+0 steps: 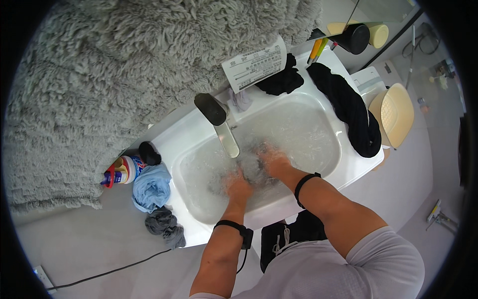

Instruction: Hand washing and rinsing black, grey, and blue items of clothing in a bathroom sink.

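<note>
Both of my hands are partly under cloudy, splashing water in a white washbasin [338, 149]. My left hand [238, 185] is below the end of the metal faucet [227, 138]. To its right, my right hand [273, 159] is wet up to the wrist. A dark greyish patch [255, 170] shows in the water between them, but froth blurs it and I cannot tell whether it is cloth. Under the surface my fingers are hidden, so any grip on something is not visible. Each forearm wears a black strap.
A shaggy grey textile [112, 74] with a printed care label [257, 65] fills the upper left. Light-blue cloth [151, 188], dark grey cloth [164, 226] and a plastic tub [129, 170] line the left rim. Black garments [347, 108] lie right, beside a cream basket [396, 116].
</note>
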{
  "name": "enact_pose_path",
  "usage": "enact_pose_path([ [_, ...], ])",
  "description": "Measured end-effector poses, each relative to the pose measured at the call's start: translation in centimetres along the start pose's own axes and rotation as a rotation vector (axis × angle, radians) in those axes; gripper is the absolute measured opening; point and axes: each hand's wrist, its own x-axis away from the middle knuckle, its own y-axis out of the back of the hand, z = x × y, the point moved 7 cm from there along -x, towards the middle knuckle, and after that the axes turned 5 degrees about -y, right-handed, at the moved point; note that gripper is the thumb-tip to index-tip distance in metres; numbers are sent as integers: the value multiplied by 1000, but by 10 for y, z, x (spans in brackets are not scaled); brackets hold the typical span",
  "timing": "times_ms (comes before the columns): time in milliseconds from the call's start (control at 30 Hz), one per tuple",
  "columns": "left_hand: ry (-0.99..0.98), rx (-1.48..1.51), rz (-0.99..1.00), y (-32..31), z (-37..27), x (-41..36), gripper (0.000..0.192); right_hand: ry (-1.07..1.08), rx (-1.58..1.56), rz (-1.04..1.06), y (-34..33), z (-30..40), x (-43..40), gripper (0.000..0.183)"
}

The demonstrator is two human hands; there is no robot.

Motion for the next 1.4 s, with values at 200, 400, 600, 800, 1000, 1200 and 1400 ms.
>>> enact_pose_path([
  [200,-149,-93,-51,0,-5,-20,96,-40,-247,-160,-9,-3,-29,57],
  [400,-91,142,-140,6,4,-14,60,57,-94,-34,20,14,1,37],
  [600,-285,530,-152,37,3,3,59,112,-336,-86,35,-29,16,45],
  [800,-448,612,-195,49,49,22,87,-24,-379,37,72,-65,62,98],
  [1000,-351,178,-669,59,42,71,62,258,-132,57,56,-72,96,102],
  [1200,-502,69,-555,27,21,75,37,178,81,-27,22,-62,104,85],
  [1400,-531,184,-593,16,50,45,23,145,228,-15,-1,-66,84,55],
])
